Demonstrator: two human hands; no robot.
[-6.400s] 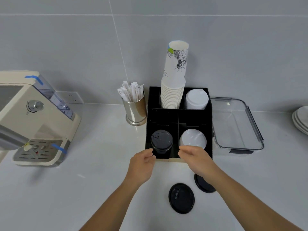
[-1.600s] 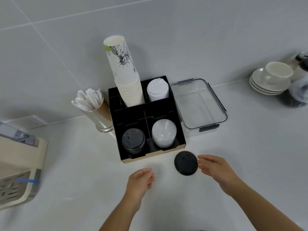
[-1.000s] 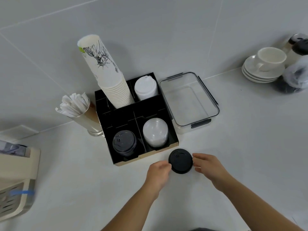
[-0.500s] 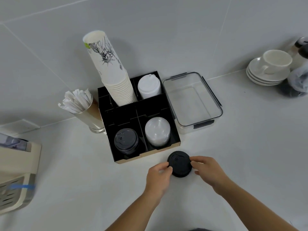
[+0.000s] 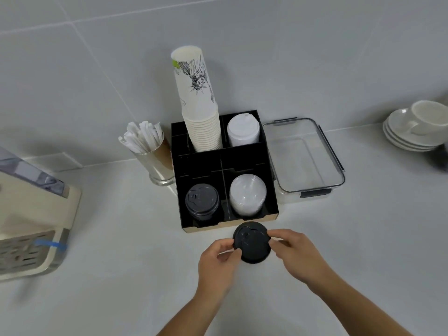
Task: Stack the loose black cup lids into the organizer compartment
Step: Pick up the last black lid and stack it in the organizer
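Loose lid: one black cup lid [image 5: 252, 243], just in front of the organizer [image 5: 224, 163], over the bench [image 5: 363, 238].
Hands: left hand [image 5: 218, 263] and right hand [image 5: 297, 253] pinch its opposite edges.
Organizer: one stack of black lids [image 5: 202, 202] front-left, one clear stack [image 5: 247, 194] front-right.

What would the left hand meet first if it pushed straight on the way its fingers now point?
The left hand already touches the black lid, held from the other side by the right hand. Pushed on, lid and fingers would probably meet the organizer front edge, though depth is unclear.
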